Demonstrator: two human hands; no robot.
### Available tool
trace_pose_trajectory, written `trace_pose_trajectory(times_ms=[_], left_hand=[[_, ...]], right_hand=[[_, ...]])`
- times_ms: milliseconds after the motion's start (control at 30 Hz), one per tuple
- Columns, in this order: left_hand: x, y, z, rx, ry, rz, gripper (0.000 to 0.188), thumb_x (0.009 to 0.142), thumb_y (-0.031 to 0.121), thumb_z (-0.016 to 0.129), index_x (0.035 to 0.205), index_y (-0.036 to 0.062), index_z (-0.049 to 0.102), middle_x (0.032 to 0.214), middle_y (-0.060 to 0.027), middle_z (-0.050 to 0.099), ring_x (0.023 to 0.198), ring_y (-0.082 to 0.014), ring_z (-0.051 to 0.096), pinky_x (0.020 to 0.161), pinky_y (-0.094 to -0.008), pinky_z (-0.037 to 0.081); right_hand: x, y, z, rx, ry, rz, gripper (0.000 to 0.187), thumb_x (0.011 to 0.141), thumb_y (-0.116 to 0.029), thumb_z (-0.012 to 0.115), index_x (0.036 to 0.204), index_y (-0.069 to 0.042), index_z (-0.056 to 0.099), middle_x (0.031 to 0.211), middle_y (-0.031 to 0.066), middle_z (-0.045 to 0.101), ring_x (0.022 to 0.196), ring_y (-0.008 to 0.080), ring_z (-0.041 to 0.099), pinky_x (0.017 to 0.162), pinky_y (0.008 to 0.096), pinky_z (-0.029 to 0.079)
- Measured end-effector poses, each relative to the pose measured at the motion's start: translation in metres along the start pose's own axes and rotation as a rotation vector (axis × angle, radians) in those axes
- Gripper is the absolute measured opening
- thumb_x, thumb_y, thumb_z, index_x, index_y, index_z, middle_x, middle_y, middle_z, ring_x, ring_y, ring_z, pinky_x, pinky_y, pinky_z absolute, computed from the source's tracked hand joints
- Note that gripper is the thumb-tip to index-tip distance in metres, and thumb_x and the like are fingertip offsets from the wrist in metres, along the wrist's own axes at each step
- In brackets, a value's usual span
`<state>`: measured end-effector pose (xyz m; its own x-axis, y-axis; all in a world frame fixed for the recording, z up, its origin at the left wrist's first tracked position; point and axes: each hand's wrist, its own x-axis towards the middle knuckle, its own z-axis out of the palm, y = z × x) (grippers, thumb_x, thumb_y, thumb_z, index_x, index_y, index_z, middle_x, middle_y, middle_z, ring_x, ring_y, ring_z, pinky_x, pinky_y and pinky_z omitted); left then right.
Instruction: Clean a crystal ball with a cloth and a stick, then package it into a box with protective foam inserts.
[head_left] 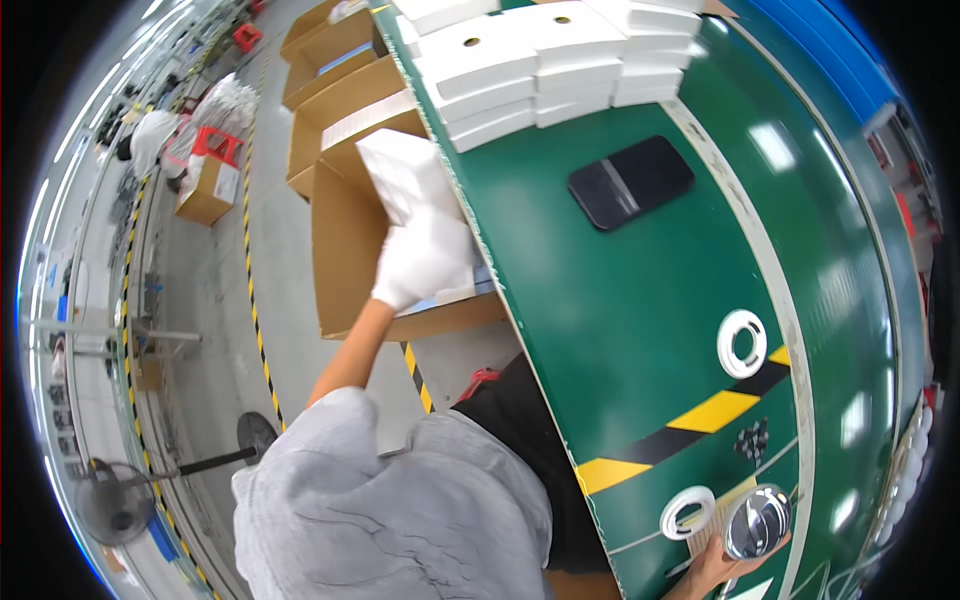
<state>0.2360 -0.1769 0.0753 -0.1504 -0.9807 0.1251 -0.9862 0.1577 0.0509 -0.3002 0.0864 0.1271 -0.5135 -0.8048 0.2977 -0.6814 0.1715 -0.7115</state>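
Note:
My left hand (pixel 425 262), in a white glove, reaches down into an open cardboard carton (pixel 345 235) left of the bench. It grips a white box (pixel 400 165), whose far part sticks up past the glove; my fingertips blend into the white. At the lower right, my bare right hand (pixel 718 566) holds a shiny, clear round piece (pixel 757 522) over the green bench top (pixel 540 270). Beside that hand lies a white ring (pixel 688 513), and a second white ring (pixel 742 344) is farther up. Small black parts (pixel 752 438) sit between them.
Stacked white boxes (pixel 490 75) stand at the bench's far end, near a black phone-like slab (pixel 632 183). Yellow-and-black tape (pixel 700 412) crosses the bench. More cartons (pixel 340 100) line its left edge. A fan (pixel 115 505) stands on the floor at left.

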Motion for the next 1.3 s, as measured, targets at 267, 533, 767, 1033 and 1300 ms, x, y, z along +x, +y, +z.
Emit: trace_pose_trajectory(times_ms=[267,533,767,1033,1300], left_hand=[[-0.023,-0.004,-0.032,-0.701,-0.144,0.257,0.016,0.085,0.022,0.059,0.096,0.0109,0.061,0.083,-0.0032,0.058,0.068,-0.0211,0.054,0.063,-0.0378,0.048],[-0.017,0.243,-0.177,-1.465,-0.609,0.775,0.045,0.070,0.016,0.076,0.113,0.0110,0.067,0.089,0.0002,0.064,0.083,-0.0151,0.061,0.076,-0.0326,0.050],[-0.018,0.254,-0.147,-0.627,-0.007,1.313,0.050,0.065,0.015,0.078,0.114,0.0190,0.072,0.091,0.0085,0.061,0.084,-0.0142,0.056,0.085,-0.0384,0.046],[-0.016,0.227,-0.131,-0.780,-0.053,1.257,0.045,0.069,0.026,0.084,0.112,0.0194,0.072,0.118,0.0000,0.063,0.123,-0.0251,0.055,0.109,-0.0484,0.040],[0.007,0.246,-0.147,-0.828,-0.020,0.936,0.085,0.051,0.038,0.098,0.126,0.0170,0.063,0.155,-0.0289,0.030,0.144,-0.0594,0.022,0.113,-0.0657,0.028]], right_hand=[[0.021,-0.059,0.022,0.446,-0.007,-0.103,0.101,0.055,-0.026,0.097,0.132,-0.007,0.035,0.128,0.0259,0.054,0.115,0.0323,0.059,0.100,0.0431,0.050],[0.028,-0.062,0.012,0.617,0.012,-0.068,0.101,0.053,-0.025,0.099,0.129,-0.004,0.036,0.133,0.0197,0.052,0.121,0.0267,0.059,0.103,0.0398,0.051],[0.031,-0.074,0.010,0.811,0.044,0.143,0.103,0.054,-0.028,0.101,0.133,-0.002,0.039,0.122,0.0111,0.062,0.113,0.0189,0.063,0.100,0.0344,0.052],[0.011,-0.101,0.008,0.800,-0.068,0.008,0.108,0.049,-0.028,0.104,0.132,-0.001,0.040,0.129,0.0179,0.059,0.116,0.0249,0.064,0.097,0.0396,0.055],[0.022,-0.140,0.017,0.778,-0.273,-0.264,0.102,0.053,-0.022,0.102,0.130,0.002,0.039,0.123,0.0291,0.059,0.114,0.0352,0.063,0.095,0.0435,0.053]])
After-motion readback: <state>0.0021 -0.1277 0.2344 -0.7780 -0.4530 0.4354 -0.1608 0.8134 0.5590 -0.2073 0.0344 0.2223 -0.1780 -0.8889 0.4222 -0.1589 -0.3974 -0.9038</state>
